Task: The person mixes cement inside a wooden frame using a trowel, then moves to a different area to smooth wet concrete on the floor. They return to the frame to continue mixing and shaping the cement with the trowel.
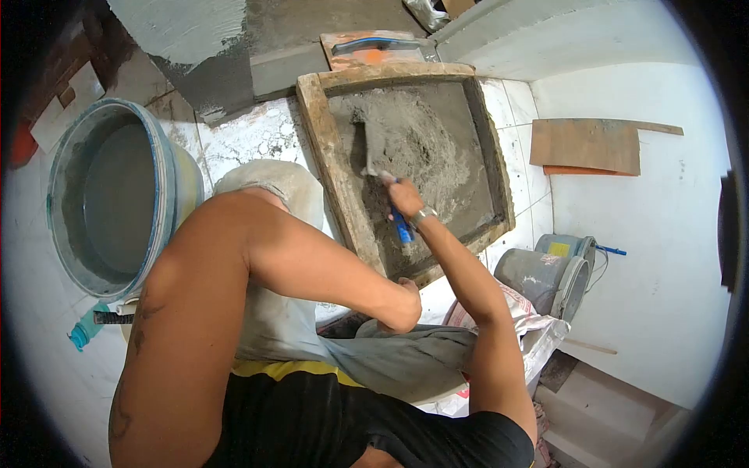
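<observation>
My right hand (404, 198) is wrapped round the blue handle of a trowel (403, 229). The trowel's mortar-coated blade reaches into wet grey mortar (425, 136), on the left side of a shallow wooden mixing box (316, 113). My left hand (402, 306) is closed beside the box's near left corner, close to my leg. Its curled fingers are partly hidden, and whether they grip anything does not show.
A large tub of grey liquid (160, 132) stands at left, near a teal bottle (87, 327). Beyond the box lies a blue-handled float (374, 47). Buckets (530, 273) and a printed sack (511, 304) are at right; a brown board (585, 146) is by the white wall.
</observation>
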`<state>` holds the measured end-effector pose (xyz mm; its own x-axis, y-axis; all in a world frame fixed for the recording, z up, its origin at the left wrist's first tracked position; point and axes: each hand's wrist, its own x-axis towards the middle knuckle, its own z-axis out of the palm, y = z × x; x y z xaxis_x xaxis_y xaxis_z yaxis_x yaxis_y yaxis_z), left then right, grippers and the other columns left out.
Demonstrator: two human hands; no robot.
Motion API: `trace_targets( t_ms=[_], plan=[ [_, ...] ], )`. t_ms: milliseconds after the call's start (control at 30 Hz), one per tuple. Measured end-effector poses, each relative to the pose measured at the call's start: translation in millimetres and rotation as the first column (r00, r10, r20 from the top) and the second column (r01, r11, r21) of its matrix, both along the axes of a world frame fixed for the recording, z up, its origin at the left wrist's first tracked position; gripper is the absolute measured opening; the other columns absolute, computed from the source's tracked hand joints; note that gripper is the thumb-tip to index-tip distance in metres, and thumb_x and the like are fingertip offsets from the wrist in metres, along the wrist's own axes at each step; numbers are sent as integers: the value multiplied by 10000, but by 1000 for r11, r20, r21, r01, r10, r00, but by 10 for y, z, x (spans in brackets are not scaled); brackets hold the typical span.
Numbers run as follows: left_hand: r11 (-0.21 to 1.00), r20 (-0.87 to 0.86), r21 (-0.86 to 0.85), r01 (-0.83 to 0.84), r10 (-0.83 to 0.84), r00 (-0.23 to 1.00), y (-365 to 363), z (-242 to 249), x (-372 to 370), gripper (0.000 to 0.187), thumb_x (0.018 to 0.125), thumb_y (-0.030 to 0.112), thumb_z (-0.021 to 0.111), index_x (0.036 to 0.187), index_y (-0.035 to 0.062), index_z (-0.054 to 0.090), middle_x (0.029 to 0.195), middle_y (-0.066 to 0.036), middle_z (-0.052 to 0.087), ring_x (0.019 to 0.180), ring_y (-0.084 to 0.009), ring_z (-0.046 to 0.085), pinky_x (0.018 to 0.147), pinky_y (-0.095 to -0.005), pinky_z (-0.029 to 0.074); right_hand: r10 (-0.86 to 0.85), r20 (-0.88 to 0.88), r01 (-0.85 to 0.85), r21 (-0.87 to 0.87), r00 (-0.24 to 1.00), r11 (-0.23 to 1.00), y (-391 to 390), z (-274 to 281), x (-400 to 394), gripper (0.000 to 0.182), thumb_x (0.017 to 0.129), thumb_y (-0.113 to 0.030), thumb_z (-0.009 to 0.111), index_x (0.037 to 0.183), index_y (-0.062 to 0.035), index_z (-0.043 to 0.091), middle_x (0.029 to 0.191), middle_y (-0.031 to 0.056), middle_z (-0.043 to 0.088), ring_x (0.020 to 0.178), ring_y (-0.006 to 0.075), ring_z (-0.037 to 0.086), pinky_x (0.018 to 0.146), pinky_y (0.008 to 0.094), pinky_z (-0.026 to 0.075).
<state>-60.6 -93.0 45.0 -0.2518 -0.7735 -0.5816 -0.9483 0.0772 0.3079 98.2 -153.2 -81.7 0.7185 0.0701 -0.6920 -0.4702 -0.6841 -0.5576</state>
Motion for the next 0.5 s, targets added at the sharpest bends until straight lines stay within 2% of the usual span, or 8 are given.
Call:
trace_targets(
  t_ms=[67, 100, 200, 267, 300, 367, 400, 500],
  plan=[
    [999, -6, -36, -21, 21, 1000, 50, 60, 21, 355, 781, 311, 731, 1100, 156, 709, 1162, -78, 662, 1068, -326, 604, 880, -573, 454, -257, -70, 265, 151, 964, 952, -113, 249, -145, 439, 945, -372, 524, 747, 19, 501, 583, 80, 511, 439, 190, 534, 358, 355, 419],
    [997, -5, -68, -34, 34, 999, 65, 84, 30, 352, 777, 308, 732, 1089, 147, 712, 1143, -90, 669, 1062, -332, 605, 879, -578, 453, -248, -77, 256, 142, 966, 956, -245, 326, -171, 439, 945, -372, 524, 747, 19, 501, 583, 80, 511, 439, 190, 534, 358, 355, 419],
    [994, -52, -111, -16, 10, 999, 101, 118, 60, 368, 772, 304, 734, 1099, 137, 708, 1132, -99, 672, 1061, -340, 603, 874, -577, 453, -53, -8, 53, 1, 999, 999, -515, 556, -256, 400, 940, -361, 529, 784, 7, 523, 602, 73, 533, 453, 158, 536, 376, 334, 424],
    [995, -34, -103, 0, -4, 999, 91, 111, 55, 368, 771, 302, 732, 1097, 134, 709, 1133, -94, 673, 1059, -339, 605, 865, -578, 457, 198, -77, -209, -185, 977, 960, -536, 714, -361, 441, 927, -404, 537, 854, 28, 586, 684, 176, 635, 610, 262, 657, 548, 399, 505],
    [996, -7, -91, 23, -24, 1000, 62, 104, 43, 369, 769, 299, 731, 1096, 131, 709, 1135, -89, 674, 1057, -338, 607, 856, -578, 460, 193, -79, -205, -191, 978, 960, -625, 582, -399, 441, 927, -404, 537, 854, 28, 586, 684, 176, 635, 610, 262, 657, 548, 399, 505],
    [997, -19, -83, 12, -13, 1000, 24, 51, 54, 364, 768, 302, 730, 1091, 136, 712, 1138, -87, 675, 1057, -334, 610, 845, -578, 465, 679, 80, -552, -518, 729, 654, -693, 259, -470, 447, 910, -419, 548, 881, 24, 602, 769, 232, 663, 751, 354, 676, 648, 449, 521],
    [998, -35, -67, -5, 3, 999, 10, 22, 53, 359, 768, 305, 730, 1087, 141, 714, 1142, -85, 675, 1057, -329, 612, 834, -577, 469, 667, 67, -521, -569, 742, 637, -665, 215, -470, 464, 905, -438, 541, 977, 16, 604, 822, 274, 657, 801, 470, 629, 681, 521, 501],
    [997, 3, -76, 11, -11, 1000, -25, -4, 43, 358, 767, 308, 728, 1087, 148, 715, 1145, -83, 676, 1059, -316, 616, 834, -570, 468, 630, 123, -373, -714, 767, 593, -576, 122, -273, 462, 909, -446, 533, 995, 4, 597, 840, 270, 660, 811, 457, 639, 700, 507, 513]
  ],
)
